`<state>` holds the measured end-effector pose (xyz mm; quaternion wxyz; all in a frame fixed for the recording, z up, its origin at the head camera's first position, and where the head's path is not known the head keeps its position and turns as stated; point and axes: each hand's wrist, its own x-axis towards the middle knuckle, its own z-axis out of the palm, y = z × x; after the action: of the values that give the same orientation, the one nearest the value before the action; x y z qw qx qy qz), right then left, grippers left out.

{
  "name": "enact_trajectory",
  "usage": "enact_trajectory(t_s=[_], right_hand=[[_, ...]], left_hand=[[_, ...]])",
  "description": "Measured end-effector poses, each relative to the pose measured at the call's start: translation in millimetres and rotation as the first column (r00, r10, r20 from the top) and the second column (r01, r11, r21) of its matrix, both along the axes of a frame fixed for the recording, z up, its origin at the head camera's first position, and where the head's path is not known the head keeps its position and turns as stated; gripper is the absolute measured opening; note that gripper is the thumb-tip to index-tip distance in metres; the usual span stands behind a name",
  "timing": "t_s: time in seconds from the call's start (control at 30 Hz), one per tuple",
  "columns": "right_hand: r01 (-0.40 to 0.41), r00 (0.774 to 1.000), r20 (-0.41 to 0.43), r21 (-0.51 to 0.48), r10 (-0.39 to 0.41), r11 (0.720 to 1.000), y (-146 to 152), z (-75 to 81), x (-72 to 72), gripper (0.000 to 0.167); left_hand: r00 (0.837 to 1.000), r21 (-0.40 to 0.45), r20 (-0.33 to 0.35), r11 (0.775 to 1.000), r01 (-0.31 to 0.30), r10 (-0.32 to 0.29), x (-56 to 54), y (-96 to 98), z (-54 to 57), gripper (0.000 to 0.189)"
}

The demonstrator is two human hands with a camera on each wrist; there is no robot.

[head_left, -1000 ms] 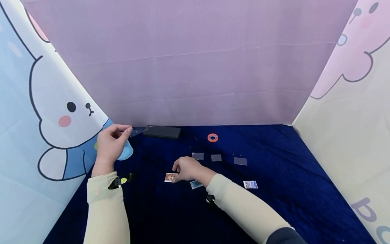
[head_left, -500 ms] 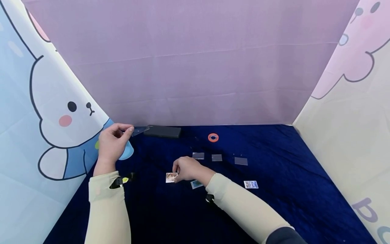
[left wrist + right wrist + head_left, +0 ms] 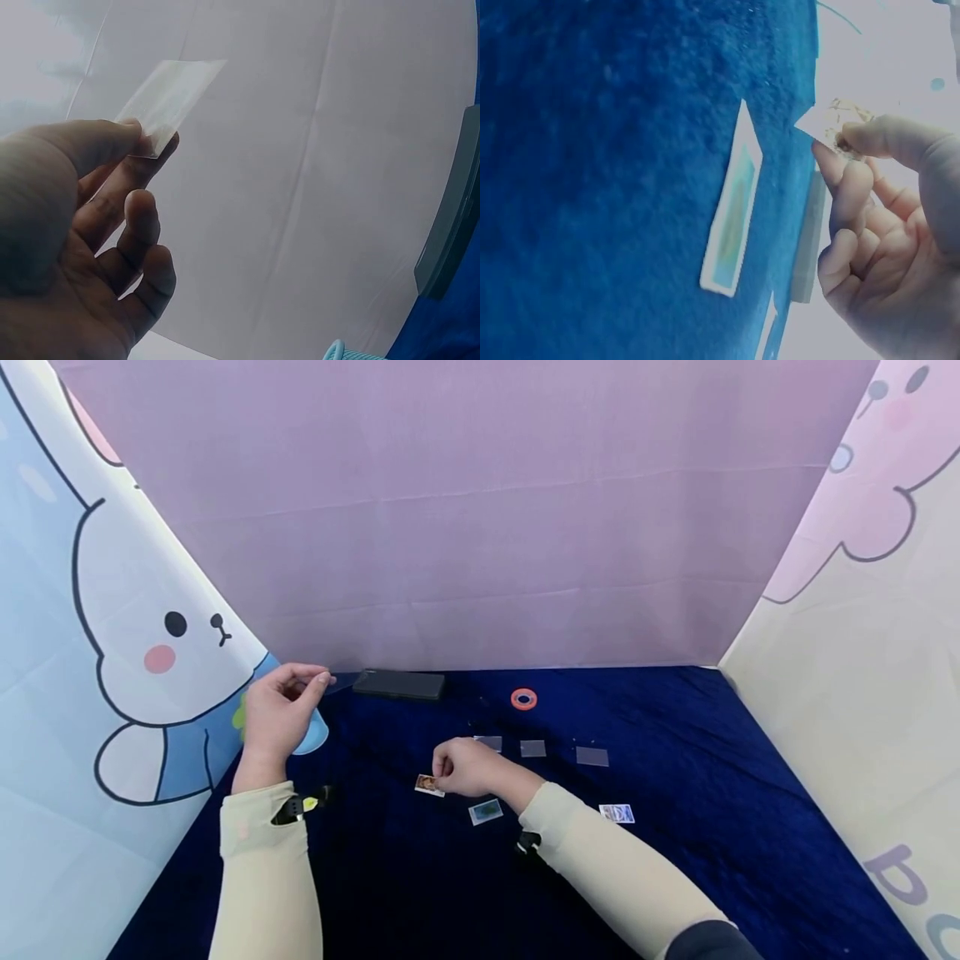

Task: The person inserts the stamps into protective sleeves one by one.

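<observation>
My left hand [image 3: 279, 714] is raised at the left, pinching a small clear plastic sleeve [image 3: 169, 97] between thumb and forefinger. The other fingers are loosely bent, as the left wrist view shows. Lower and nearer the middle, my right hand [image 3: 472, 767] pinches a small stamp-like card [image 3: 428, 784] with a brown-orange picture and white border. It is held up off the cloth in the right wrist view, its corner tilted outward. Just below that hand lies a blue-green stamp-like card [image 3: 486, 812]. Another card [image 3: 617, 813], blue and white, rests farther right.
Three clear sleeves [image 3: 533, 748] lie in a row on the dark blue cloth [image 3: 405, 893]. Behind them is an orange ring [image 3: 514, 699], like a tape roll. A flat black case [image 3: 399, 685] lies against the back curtain. Something light blue [image 3: 313, 735] stands partly behind my left hand.
My right hand has lifted the brown-orange card and moved slightly up and right, uncovering more of the blue-green card. My left hand has barely shifted; its sleeve appears turned more edge-on.
</observation>
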<state>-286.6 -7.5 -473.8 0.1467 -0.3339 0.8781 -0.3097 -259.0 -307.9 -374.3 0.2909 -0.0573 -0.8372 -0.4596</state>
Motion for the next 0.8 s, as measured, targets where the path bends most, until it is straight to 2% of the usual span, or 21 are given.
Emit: enact_trajectory(t_s=[0.33, 0.43, 0.57, 0.8], right_hand=[[0.077, 0.996, -0.025, -0.175, -0.083, 0.982, 26.6, 11.1, -3.5, 0.009], [0.092, 0.994, -0.041, -0.235, -0.104, 0.968, 35.4, 15.8, -4.8, 0.008], [0.110, 0.991, -0.035, -0.319, -0.128, 0.941, 49.1, 25.4, -5.4, 0.008], [0.170, 0.979, -0.035, -0.394, -0.199, 0.903, 76.2, 44.0, -4.1, 0.007]], left_hand=[[0.999, 0.006, -0.046, 1.000, 0.015, -0.014, -3.4, 7.7, -1.1, 0.018], [0.997, 0.021, -0.068, 0.999, 0.035, -0.033, -6.5, 10.1, -3.0, 0.019], [0.994, 0.081, -0.090, 0.994, 0.066, -0.059, -9.4, 15.4, -4.3, 0.021], [0.993, 0.135, -0.104, 0.988, 0.070, -0.056, -3.4, 31.3, 3.1, 0.020]])
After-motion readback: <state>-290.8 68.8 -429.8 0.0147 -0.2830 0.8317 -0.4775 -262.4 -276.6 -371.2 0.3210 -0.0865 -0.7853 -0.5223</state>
